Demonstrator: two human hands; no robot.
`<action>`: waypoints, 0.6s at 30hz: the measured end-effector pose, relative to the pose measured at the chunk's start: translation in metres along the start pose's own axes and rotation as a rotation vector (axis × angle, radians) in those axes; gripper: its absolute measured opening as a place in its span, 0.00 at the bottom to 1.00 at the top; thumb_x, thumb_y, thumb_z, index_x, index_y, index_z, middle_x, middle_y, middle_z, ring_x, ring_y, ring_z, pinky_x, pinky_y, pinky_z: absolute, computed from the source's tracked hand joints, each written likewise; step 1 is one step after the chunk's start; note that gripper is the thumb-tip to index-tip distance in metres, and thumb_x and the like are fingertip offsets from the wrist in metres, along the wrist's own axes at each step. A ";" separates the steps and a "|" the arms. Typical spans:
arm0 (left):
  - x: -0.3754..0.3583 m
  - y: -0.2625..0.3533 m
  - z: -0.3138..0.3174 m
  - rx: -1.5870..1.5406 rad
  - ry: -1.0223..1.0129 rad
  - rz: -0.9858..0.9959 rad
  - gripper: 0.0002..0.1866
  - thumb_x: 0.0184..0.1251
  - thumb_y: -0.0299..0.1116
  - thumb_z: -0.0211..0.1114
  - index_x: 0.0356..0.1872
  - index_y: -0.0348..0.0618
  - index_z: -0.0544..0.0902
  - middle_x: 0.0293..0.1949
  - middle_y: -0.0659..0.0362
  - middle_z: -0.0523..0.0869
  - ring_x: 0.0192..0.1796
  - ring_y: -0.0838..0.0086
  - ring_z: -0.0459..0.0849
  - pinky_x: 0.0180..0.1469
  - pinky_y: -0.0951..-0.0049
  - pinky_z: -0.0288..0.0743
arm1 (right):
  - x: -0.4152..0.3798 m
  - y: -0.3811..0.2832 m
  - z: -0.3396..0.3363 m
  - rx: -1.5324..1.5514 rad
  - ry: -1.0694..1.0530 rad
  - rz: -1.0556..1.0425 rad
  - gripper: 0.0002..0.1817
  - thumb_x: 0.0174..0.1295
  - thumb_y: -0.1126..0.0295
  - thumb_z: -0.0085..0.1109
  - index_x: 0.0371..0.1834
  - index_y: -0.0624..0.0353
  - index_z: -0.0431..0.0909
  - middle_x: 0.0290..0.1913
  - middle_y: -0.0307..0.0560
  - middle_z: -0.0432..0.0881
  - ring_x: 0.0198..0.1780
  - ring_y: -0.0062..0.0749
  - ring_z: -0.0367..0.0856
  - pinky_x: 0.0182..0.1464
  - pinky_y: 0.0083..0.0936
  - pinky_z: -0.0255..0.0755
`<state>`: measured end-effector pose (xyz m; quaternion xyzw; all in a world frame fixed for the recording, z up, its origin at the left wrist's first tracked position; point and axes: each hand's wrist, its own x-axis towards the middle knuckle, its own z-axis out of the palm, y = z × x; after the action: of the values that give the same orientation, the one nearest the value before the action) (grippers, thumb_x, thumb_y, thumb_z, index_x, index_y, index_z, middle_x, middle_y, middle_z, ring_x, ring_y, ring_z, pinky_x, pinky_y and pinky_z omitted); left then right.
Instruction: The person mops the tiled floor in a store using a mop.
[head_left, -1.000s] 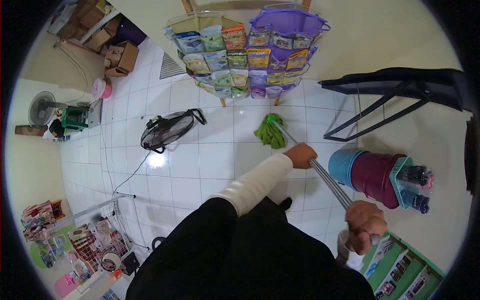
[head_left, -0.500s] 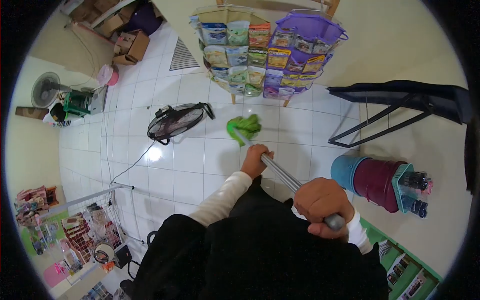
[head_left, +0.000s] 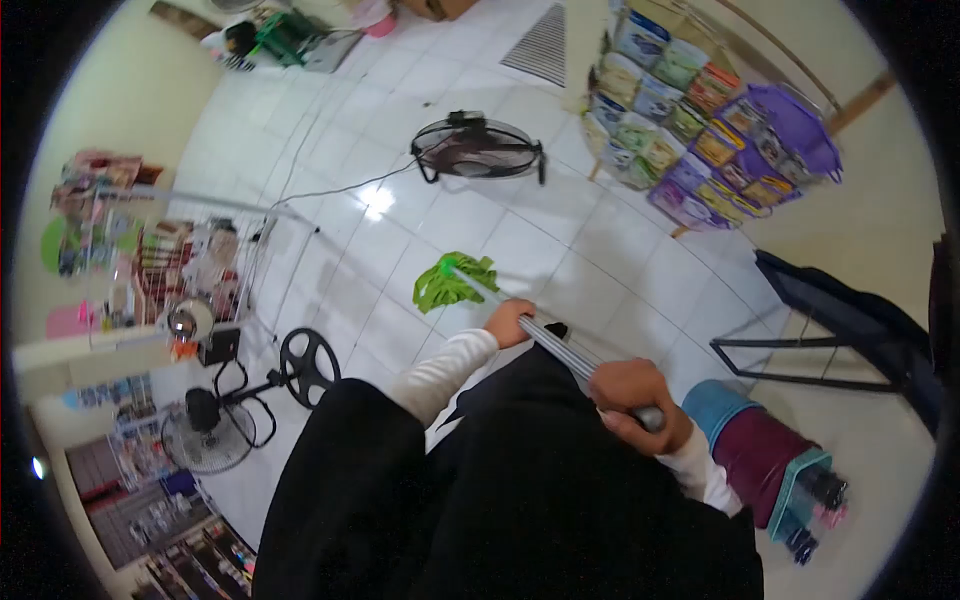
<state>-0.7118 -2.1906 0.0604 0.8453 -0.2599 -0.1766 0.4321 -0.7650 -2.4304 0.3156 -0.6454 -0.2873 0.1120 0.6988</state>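
A mop with a bright green head [head_left: 453, 281] rests on the white tiled floor, its fibres spread out. Its grey ribbed handle [head_left: 568, 352] slants up from the head toward my body. Partway along the handle, my left hand [head_left: 511, 323] is closed around it. My right hand [head_left: 640, 398] wraps the handle near its top, and the grey end cap [head_left: 650, 418] pokes out past the fingers. Both of my arms wear white sleeves, under black clothing.
A black fan [head_left: 477, 147] lies on the floor ahead, its cord trailing left. Hanging pocket racks of packets [head_left: 700, 115] stand ahead right. On the right are a black-framed stand [head_left: 850, 330] and stacked tubs [head_left: 755, 450]. A wire rack [head_left: 185, 250] and standing fan [head_left: 210, 435] are on the left.
My view has turned, so the lying fan and packet racks appear farther right. The mop head has shifted left over the floor and its fibres are more spread. Both hands keep hold of the handle.
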 end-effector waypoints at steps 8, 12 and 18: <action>0.008 0.130 0.106 -0.286 -0.175 0.145 0.12 0.41 0.31 0.69 0.28 0.43 0.76 0.29 0.55 0.80 0.36 0.58 0.78 0.40 0.65 0.71 | -0.107 -0.103 -0.001 -0.048 0.218 0.079 0.15 0.37 0.71 0.54 0.07 0.60 0.57 0.11 0.44 0.56 0.14 0.40 0.60 0.19 0.31 0.51; 0.008 0.193 0.181 -0.459 -0.174 0.315 0.09 0.46 0.28 0.67 0.29 0.43 0.76 0.29 0.55 0.80 0.36 0.59 0.78 0.40 0.65 0.70 | -0.158 -0.148 0.008 -0.173 0.264 0.092 0.12 0.31 0.72 0.54 0.06 0.60 0.58 0.10 0.44 0.57 0.13 0.39 0.60 0.17 0.30 0.50; 0.040 0.218 0.271 -0.450 -0.397 0.399 0.08 0.46 0.33 0.65 0.27 0.44 0.76 0.27 0.55 0.78 0.37 0.57 0.77 0.40 0.60 0.68 | -0.174 -0.161 0.015 -0.519 0.079 0.264 0.10 0.27 0.77 0.56 0.10 0.58 0.62 0.14 0.45 0.64 0.17 0.44 0.65 0.19 0.32 0.55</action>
<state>-0.8840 -2.4947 0.0839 0.6111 -0.4531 -0.3024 0.5743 -0.9483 -2.5326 0.4265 -0.8382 -0.1927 0.0994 0.5003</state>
